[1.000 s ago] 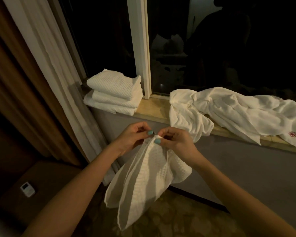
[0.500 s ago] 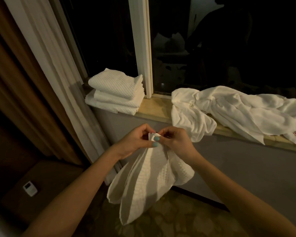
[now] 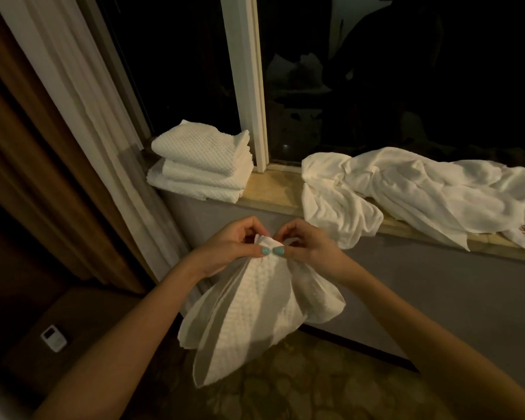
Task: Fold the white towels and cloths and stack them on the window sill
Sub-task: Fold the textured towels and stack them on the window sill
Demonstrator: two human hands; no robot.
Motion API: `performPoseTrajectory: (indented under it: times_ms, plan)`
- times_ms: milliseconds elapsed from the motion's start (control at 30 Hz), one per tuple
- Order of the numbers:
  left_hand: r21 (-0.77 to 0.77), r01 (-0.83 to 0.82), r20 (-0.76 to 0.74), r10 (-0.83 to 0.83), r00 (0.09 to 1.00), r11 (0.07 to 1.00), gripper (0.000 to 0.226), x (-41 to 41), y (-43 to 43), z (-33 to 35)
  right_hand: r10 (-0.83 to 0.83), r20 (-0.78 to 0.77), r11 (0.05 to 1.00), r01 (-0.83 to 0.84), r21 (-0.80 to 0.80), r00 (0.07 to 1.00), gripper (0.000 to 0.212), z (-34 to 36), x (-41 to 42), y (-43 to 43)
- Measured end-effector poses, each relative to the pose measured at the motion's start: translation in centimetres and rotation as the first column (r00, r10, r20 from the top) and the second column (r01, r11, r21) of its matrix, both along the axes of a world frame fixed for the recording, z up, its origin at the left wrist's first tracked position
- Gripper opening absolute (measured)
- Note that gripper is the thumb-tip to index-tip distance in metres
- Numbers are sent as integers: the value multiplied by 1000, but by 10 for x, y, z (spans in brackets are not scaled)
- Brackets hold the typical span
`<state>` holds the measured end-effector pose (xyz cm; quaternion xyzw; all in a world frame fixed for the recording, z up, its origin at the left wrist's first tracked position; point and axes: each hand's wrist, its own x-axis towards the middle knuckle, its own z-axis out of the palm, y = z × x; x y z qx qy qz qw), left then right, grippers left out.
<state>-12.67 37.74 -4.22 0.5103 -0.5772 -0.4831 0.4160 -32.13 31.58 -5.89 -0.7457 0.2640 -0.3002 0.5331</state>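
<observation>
A white waffle-weave towel (image 3: 255,310) hangs in loose folds in front of the wall below the window sill (image 3: 273,189). My left hand (image 3: 234,244) and my right hand (image 3: 306,247) pinch its top edge side by side, thumbs nearly touching. A stack of folded white towels (image 3: 200,165) sits at the sill's left end. A large crumpled white cloth (image 3: 412,192) with a small red emblem lies spread along the sill to the right, one part drooping over the edge.
A pale curtain (image 3: 82,116) and a brown drape (image 3: 19,165) hang at the left. A white window post (image 3: 249,86) rises behind the stack. A small white device (image 3: 52,338) lies on a dark surface at lower left. Patterned carpet (image 3: 300,386) covers the floor.
My two hands have drawn closer together on the towel's top edge, and the hanging towel has bunched slightly. The view has shifted a little.
</observation>
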Motion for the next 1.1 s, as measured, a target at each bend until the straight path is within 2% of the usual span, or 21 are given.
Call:
performPoseTrajectory:
  times_ms: [133, 267, 367, 467, 633, 800, 933, 1033, 1100]
  plan:
    - [10, 48, 37, -48, 998, 999, 23, 3, 0, 4, 45, -60, 998, -48, -41, 997, 24, 1, -2, -1]
    - [21, 41, 54, -42, 998, 999, 24, 8, 0, 8, 71, -28, 997, -70, 28, 997, 23, -2, 2, 2]
    - [30, 72, 130, -75, 989, 997, 21, 11, 2, 14, 107, -107, 992, -114, -61, 988, 16, -2, 8, 3]
    - [31, 83, 196, -87, 977, 996, 17, 10, 2, 14, 55, -90, 990, -66, -124, 994, 12, -5, 10, 1]
    - [-34, 27, 376, -12, 926, 999, 15, 11, -3, 9, 16, -51, 983, -25, -183, 999, 1, -9, 11, 0]
    - [-197, -64, 489, 155, 858, 978, 15, 2, -8, 9, -69, -16, 961, 62, -271, 997, 8, -8, 14, -3]
    - [-258, -125, 499, 243, 832, 958, 18, -2, -15, 13, -139, 21, 941, 138, -309, 990, 7, -3, 18, -9]
    - [-345, -156, 452, 310, 837, 925, 10, -11, -21, 15, -205, 53, 931, 211, -299, 977, 5, 7, 18, -13]
    - [-373, -170, 420, 329, 846, 912, 9, -14, -26, 19, -230, 10, 930, 222, -294, 973, 6, 15, 18, -18]
